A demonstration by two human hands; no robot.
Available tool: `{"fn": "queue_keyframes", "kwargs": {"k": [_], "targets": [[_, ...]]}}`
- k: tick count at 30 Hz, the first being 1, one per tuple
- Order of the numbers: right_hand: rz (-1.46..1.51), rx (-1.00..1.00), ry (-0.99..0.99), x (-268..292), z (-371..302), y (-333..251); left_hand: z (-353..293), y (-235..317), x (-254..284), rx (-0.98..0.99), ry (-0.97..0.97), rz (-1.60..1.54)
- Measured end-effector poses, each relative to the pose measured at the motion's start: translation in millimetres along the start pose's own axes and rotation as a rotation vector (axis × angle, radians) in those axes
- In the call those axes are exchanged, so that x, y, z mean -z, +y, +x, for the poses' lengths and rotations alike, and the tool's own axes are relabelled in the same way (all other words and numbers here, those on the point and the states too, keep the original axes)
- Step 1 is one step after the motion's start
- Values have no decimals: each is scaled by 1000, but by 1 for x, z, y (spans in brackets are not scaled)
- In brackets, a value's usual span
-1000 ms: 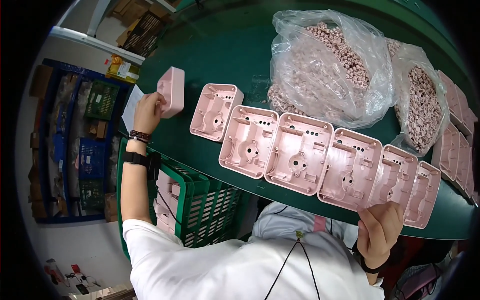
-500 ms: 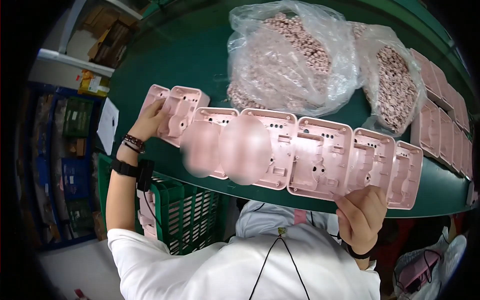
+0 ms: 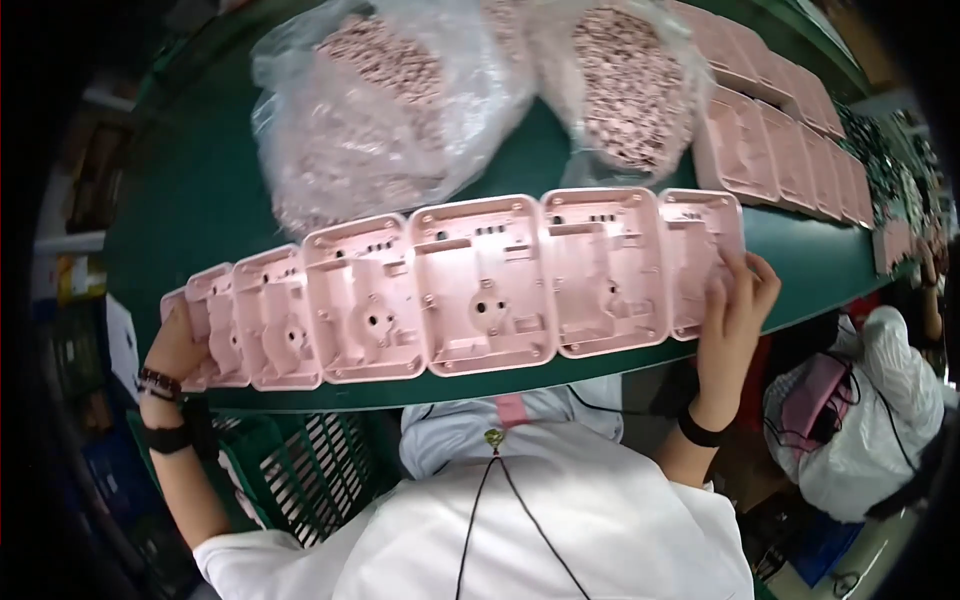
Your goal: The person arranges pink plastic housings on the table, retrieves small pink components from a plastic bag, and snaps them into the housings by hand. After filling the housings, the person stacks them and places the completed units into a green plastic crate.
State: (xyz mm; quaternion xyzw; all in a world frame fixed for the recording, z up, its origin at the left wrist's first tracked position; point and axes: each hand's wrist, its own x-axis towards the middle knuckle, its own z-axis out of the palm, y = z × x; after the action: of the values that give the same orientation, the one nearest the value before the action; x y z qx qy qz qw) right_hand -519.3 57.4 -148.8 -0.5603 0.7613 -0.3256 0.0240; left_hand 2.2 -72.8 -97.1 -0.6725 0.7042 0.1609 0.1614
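- Row: seven open, rounded-rectangular housings of pale pink plastic (image 3: 480, 262) are standing side by side along the near edge of the green table (image 3: 510, 165), their moulded cavities facing up; this row is lying between my two hands.
- Left hand (image 3: 180, 345): I am resting it at the row's left end, partly covering the leftmost housings; its fingertips are being hidden, so I cannot tell whether the fingers are clamping.
- Right hand (image 3: 735, 310): I am placing it at the rightmost pink housing (image 3: 688, 245), the fingers curving about the right wall and the thumb lying before the cavity, apart from them; I cannot tell whether they are pinching the wall.
- Behind the row: a large clear plastic bag (image 3: 340, 165) and a narrower clear plastic bag (image 3: 560, 75) are holding many small pink parts (image 3: 385, 60).
- Far right of the table: a further group of pale pink plastic housings (image 3: 738, 145) is standing in rows.
- Below the table, left: a green slatted plastic crate (image 3: 265, 440) is showing.
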Motion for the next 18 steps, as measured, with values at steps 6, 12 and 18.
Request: {"fn": "queue_keyframes", "kwargs": {"k": [6,12,18], "targets": [[-36,3,106,-1,-4,13,-14,-10,-7,-172,56,-16],[49,-68,146,-6,-7,13,-35,31,55,11,327,-295],[156,-29,177,0,-1,18,14,201,80,-613,408,-403]]}}
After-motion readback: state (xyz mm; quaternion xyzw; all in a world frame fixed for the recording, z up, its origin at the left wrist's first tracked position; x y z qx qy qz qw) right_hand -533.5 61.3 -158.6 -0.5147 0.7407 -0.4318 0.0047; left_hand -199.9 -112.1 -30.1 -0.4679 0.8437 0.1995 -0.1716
